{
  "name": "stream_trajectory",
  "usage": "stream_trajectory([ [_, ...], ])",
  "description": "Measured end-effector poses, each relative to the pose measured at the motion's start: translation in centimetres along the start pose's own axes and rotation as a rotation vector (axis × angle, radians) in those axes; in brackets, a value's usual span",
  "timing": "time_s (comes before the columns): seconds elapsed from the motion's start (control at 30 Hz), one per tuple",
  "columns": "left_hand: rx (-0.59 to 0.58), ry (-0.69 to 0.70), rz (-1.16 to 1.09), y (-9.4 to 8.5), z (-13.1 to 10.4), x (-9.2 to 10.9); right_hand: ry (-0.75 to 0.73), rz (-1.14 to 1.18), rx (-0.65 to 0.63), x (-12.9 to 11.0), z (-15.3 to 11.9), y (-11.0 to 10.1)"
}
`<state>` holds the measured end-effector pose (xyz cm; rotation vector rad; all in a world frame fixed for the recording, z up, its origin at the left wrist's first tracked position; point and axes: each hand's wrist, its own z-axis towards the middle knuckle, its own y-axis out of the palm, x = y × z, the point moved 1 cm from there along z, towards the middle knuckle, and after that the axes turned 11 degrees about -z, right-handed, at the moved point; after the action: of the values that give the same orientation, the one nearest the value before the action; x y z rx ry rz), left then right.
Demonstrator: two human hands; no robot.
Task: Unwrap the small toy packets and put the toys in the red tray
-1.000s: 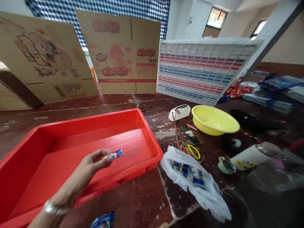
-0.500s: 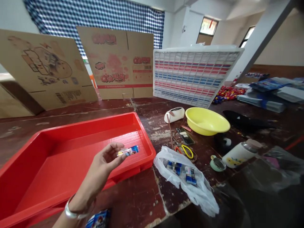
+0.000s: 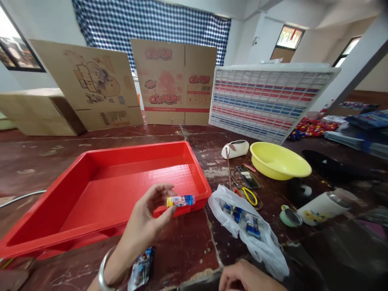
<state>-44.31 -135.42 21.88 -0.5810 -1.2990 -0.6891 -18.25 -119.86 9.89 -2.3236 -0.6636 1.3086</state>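
Between the thumb and fingers of my left hand [image 3: 151, 216] is a small candy packet [image 3: 181, 201], a slim blue, yellow and pink printed wrapper held almost level. It hangs over the near right wall of a red plastic tray [image 3: 194, 171]. Under my left wrist, a clear and blue printed bag [image 3: 142, 266] lies on the table, partly covered by the arm. My right hand [image 3: 244, 277] shows at the bottom edge with its fingers curled in; whatever may be inside them is hidden. Nearest to it is a white plastic bag [image 3: 266, 258] with blue packets [image 3: 252, 225] on it.
Scissors [image 3: 249, 196], a phone [image 3: 247, 177], a white pouch [image 3: 235, 149] and a yellow basin [image 3: 279, 161] lie to the right. A small green cup [image 3: 289, 217] stands beside a flask [image 3: 327, 206]. Behind are cardboard sheets [image 3: 197, 109] and a white crate [image 3: 257, 97].
My view has turned left, so things sit further right. The packet in my left hand has turned level and is now nearer the tray's front wall. My right hand has come into view at the bottom.
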Motion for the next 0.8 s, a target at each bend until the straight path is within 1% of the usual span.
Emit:
stream_trajectory([
  [0.13,-0.005,0.075,0.035,-0.3,-1.0,0.4,-0.057,0.041,0.042,-2.7,1.2,-1.1],
  [0.23,-0.01,0.124,0.047,-0.4,-1.5,0.5,-0.106,0.074,0.032,-4.0,1.7,-1.7],
  [0.4,-0.048,0.214,0.066,-0.3,-1.8,0.5,-0.163,0.089,0.07,-4.4,2.6,-2.0],
  [0.47,-0.048,0.222,0.069,-0.3,-1.9,0.6,-0.183,0.117,0.07,-4.5,2.9,-2.1],
  [0.57,-0.025,0.155,0.09,-0.3,-2.1,0.5,-0.192,0.131,0.079,-4.7,3.2,-2.1],
  [0.67,0.007,0.031,0.084,-0.3,-1.8,0.4,-0.18,0.117,0.086,-4.9,3.3,-1.7],
  [0.73,0.029,-0.047,0.046,-0.3,-1.0,0.2,-0.184,0.126,0.078,-4.9,3.6,-1.2],
  [0.8,0.024,-0.132,0.019,-0.4,0.6,-0.1,-0.184,0.135,0.069,-4.8,4.0,-0.7],
])
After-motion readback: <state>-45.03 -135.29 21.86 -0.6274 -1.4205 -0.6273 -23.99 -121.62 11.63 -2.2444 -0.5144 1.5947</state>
